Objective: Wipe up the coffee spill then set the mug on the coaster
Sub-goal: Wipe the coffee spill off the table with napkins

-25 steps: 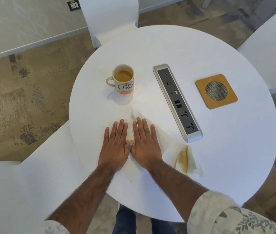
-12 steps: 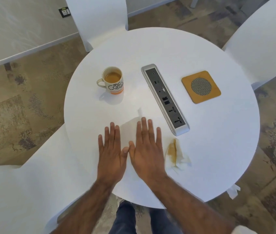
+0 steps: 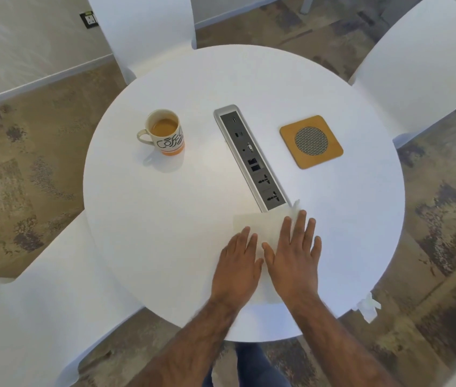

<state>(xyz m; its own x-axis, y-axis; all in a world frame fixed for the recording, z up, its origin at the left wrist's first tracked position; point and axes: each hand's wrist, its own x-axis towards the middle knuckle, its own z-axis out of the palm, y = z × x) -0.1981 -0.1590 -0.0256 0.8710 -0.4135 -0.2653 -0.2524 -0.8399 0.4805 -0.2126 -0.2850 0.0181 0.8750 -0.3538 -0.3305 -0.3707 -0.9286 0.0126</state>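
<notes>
A cream mug (image 3: 167, 135) with an orange base and black lettering stands upright on the left of the round white table (image 3: 165, 219), holding coffee. An orange square coaster (image 3: 311, 141) with a round mesh centre lies on the right, bare. Near the front edge a white paper towel (image 3: 257, 223) lies spread flat. My left hand (image 3: 236, 263) and my right hand (image 3: 293, 255) press palm-down on it side by side, fingers extended. No brown stain shows on the table or on the visible towel.
A silver power strip (image 3: 250, 157) runs diagonally between mug and coaster, its near end touching the towel. A crumpled white tissue (image 3: 369, 307) lies on the floor by the right front edge. White chairs stand at the back (image 3: 143, 29), right (image 3: 422, 65) and left (image 3: 40, 317).
Both hands slid the towel to the right along the front of the table. The coffee-stained paper that lay beside my right hand is no longer visible.
</notes>
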